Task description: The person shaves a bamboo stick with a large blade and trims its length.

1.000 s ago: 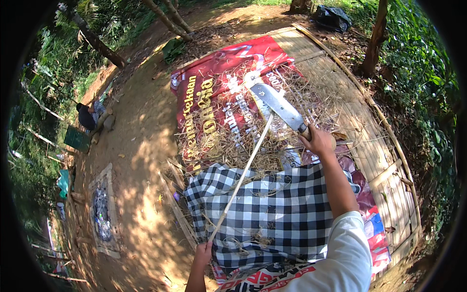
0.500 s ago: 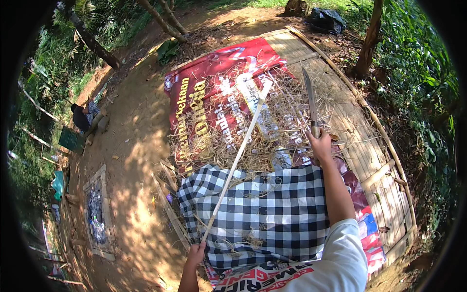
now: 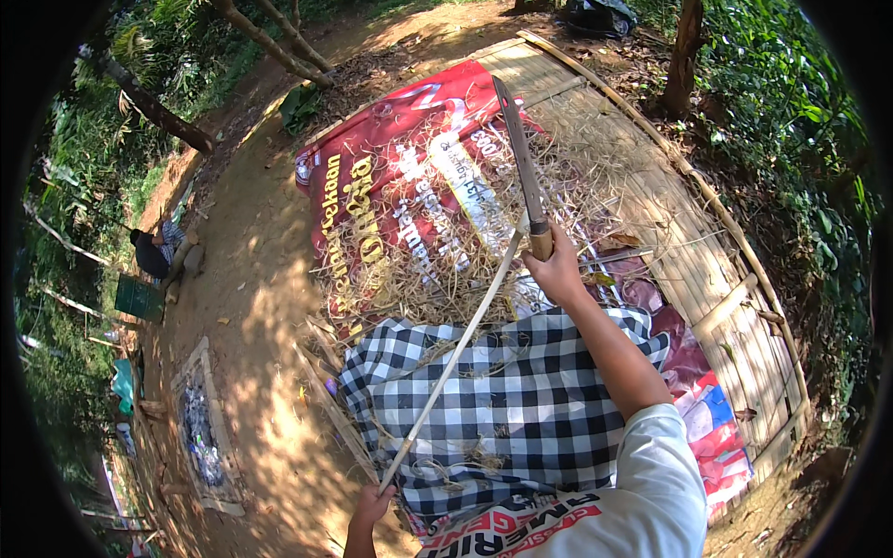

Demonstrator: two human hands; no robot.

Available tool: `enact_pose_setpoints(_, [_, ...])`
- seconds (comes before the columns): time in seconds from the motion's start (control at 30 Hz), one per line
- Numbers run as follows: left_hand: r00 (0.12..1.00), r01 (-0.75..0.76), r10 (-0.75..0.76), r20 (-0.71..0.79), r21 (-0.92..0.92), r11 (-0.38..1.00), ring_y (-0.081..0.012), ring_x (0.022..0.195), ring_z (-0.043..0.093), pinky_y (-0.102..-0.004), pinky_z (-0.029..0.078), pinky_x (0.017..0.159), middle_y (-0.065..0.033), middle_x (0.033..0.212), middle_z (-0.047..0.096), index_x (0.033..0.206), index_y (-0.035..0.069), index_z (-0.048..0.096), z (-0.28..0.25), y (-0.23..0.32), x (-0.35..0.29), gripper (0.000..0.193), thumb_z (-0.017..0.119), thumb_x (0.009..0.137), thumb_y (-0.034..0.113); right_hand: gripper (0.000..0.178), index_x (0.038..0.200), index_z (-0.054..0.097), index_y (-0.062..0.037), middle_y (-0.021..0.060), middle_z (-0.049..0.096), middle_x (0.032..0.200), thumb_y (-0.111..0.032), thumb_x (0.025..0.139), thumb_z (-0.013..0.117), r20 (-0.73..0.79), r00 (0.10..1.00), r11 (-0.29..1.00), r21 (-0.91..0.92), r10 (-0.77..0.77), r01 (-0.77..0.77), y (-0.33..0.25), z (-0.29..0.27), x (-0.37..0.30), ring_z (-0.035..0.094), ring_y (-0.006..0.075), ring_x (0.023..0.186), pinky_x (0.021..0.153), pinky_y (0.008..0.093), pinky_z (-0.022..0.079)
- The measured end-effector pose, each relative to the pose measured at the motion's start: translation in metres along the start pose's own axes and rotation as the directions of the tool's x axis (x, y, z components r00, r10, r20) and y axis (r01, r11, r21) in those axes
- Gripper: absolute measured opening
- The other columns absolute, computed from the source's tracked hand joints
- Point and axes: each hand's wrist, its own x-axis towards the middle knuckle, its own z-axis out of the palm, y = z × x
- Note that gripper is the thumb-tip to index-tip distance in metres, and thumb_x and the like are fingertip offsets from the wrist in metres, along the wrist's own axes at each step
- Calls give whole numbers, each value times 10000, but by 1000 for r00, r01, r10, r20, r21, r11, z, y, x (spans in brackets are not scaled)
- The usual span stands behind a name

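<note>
The stick [image 3: 456,358] runs on a long slant from the left hand [image 3: 374,503], near the left end of the near edge of the bamboo platform [image 3: 735,358], out toward the platform's middle. Its far end lies just beside the right hand [image 3: 555,270] and the knife [image 3: 523,153]; whether it touches either, I cannot tell. So the left hand is at the stick's near end, and the right hand is nearer its far end. The knife's long axis points away from the person, tilted a little left, toward the platform's far edge, so the two form a bent line. The left hand's fingers are closed around the stick; the right hand is wrapped around the knife's handle.

Counted: two hands, one stick, one knife. Below the stick are one checked cloth [image 3: 502,400], along the platform's near edge, and one red banner [image 3: 470,79], spread toward the far edge. Curly shavings [image 3: 567,177], too many to count, are strewn over the banner and toward the platform's right edge.
</note>
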Motion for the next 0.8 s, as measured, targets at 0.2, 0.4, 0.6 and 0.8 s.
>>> enact_pose_setpoints(0.2, [1000, 8, -8, 19, 9, 1000, -89, 483, 383, -332, 337, 444, 22, 495, 411, 563, -3, 538, -2, 1, -7, 484, 730, 857, 331, 434, 1098, 544, 8, 145, 626, 861, -124, 715, 701, 124, 982, 986, 67, 142, -151, 6, 2, -1, 600, 263, 754, 721, 380, 482])
enact_pose_setpoints(0.4, [998, 56, -54, -28, 86, 995, -112, 474, 393, -350, 343, 442, 2, 489, 425, 558, -6, 527, -5, -25, 0, 533, 737, 842, 393, 388, 1048, 562, 16, 94, 609, 807, -100, 702, 693, 166, 951, 953, 112, 261, -281, 14, 1, -1, 557, 170, 693, 658, 339, 475])
enact_pose_setpoints(0.6, [992, 128, -125, -31, 125, 984, -127, 490, 408, -376, 359, 454, -15, 503, 440, 554, -16, 499, -9, -35, 6, 585, 724, 837, 444, 385, 1050, 570, 8, 79, 591, 767, -82, 696, 692, 117, 977, 982, 41, 178, -184, 7, -15, 1, 538, 163, 658, 634, 338, 470])
enact_pose_setpoints(0.8, [988, 123, -119, -94, 41, 992, -127, 495, 415, -374, 356, 460, -12, 509, 451, 567, -5, 514, 2, -45, -3, 542, 708, 854, 411, 357, 1018, 563, 17, 214, 636, 801, -77, 694, 676, 136, 988, 983, -178, 77, -52, -2, -26, 2, 629, 330, 709, 679, 384, 492])
